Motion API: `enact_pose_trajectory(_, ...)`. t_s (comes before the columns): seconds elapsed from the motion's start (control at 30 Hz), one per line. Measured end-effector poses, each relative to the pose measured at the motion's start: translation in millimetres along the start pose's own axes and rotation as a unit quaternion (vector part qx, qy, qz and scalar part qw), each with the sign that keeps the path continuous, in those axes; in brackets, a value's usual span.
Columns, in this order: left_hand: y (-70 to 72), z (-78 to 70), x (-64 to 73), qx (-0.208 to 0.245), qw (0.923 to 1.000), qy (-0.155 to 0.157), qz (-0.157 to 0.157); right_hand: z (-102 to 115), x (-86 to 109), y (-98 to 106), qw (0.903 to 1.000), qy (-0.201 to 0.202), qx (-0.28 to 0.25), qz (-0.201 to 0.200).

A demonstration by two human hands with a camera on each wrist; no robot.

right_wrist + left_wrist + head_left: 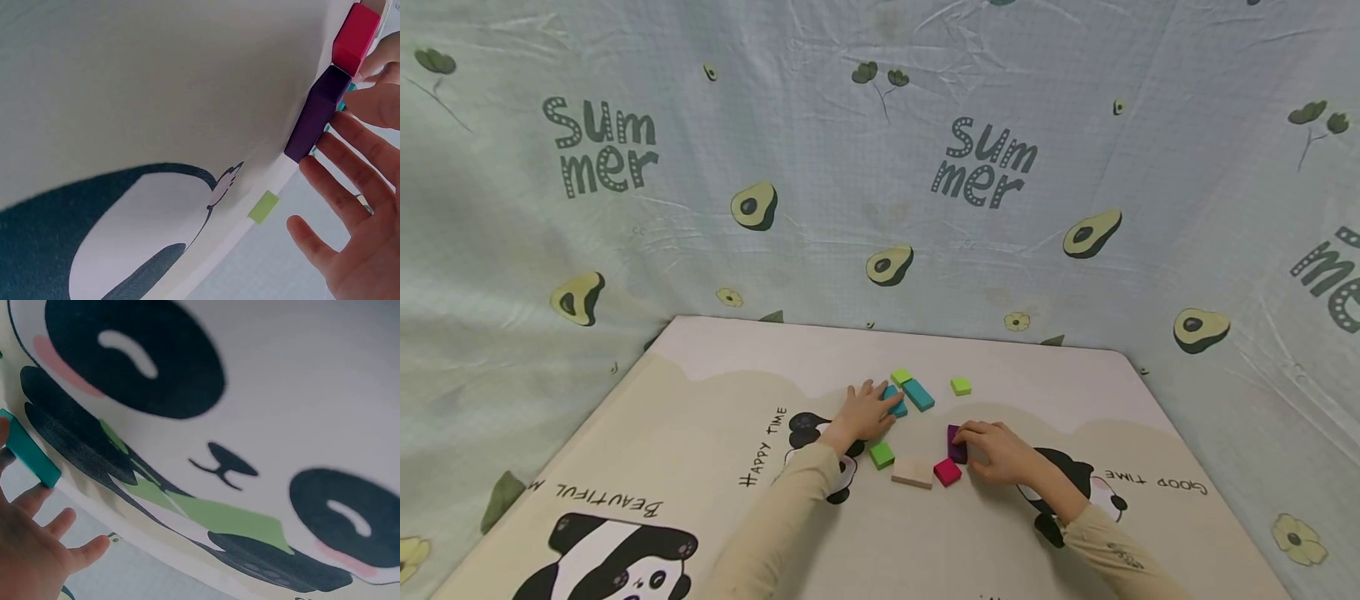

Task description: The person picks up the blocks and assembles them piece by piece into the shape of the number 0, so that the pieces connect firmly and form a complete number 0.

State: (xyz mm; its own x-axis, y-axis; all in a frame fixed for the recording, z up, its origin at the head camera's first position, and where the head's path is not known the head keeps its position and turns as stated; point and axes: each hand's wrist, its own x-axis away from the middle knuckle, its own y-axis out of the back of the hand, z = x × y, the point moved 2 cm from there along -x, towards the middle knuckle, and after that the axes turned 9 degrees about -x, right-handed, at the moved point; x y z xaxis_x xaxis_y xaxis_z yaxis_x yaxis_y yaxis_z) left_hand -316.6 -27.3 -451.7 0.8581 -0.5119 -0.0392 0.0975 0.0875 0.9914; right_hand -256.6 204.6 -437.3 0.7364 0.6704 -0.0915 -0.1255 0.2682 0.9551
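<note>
Left hand (859, 415): fingers spread, touching a blue block (895, 406). Right hand (1002, 452): fingers extended against the purple block (957, 453), mid-worktop (1030, 375), beside the red block (947, 472). Arrangement looks partway: lone lime block (961, 386) remains apart, unjoined.

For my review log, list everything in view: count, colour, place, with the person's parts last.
Blue blocks: 2, blue, far side of the group, one at the left hand
Green blocks: 3, green, two far, one nearer
Purple block: 1, purple, at the right hand
Red block: 1, red, nearer than the purple
Wooden block: 1, tan, left of the red
Table: 1, cream, panda-printed, under the blocks
Cloth: pale, avocado-printed, around the table
Left hand, right hand: 2, bare, touching blocks
Sleeves: 2, cream, forearms
</note>
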Motion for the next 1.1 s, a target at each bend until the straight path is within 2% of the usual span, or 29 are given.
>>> enact_pose_trajectory(0.37,0.7,1.4,-1.3,-0.027,0.9993,-0.009,-0.024,0.4,-0.9,1.3,0.9999,-0.012,-0.001,0.007)
enact_pose_trajectory(0.5,2.7,1.2,0.8,-0.022,0.9990,-0.019,-0.034,-1.0,-1.2,0.0,0.9999,-0.013,-0.003,0.009)
enact_pose_trajectory(0.6,3.8,1.6,3.1,-0.016,0.9984,-0.028,-0.047,-2.0,-1.1,-1.2,0.9999,-0.012,-0.002,0.008)
enact_pose_trajectory(0.83,5.1,2.3,8.1,-0.034,0.9952,-0.046,-0.079,-0.3,-0.5,-0.9,0.9999,-0.013,-0.006,0.004)
enact_pose_trajectory(1.1,5.0,5.1,9.2,-0.027,0.9939,-0.062,-0.087,-1.9,0.5,-0.7,0.9998,-0.018,-0.013,0.001)
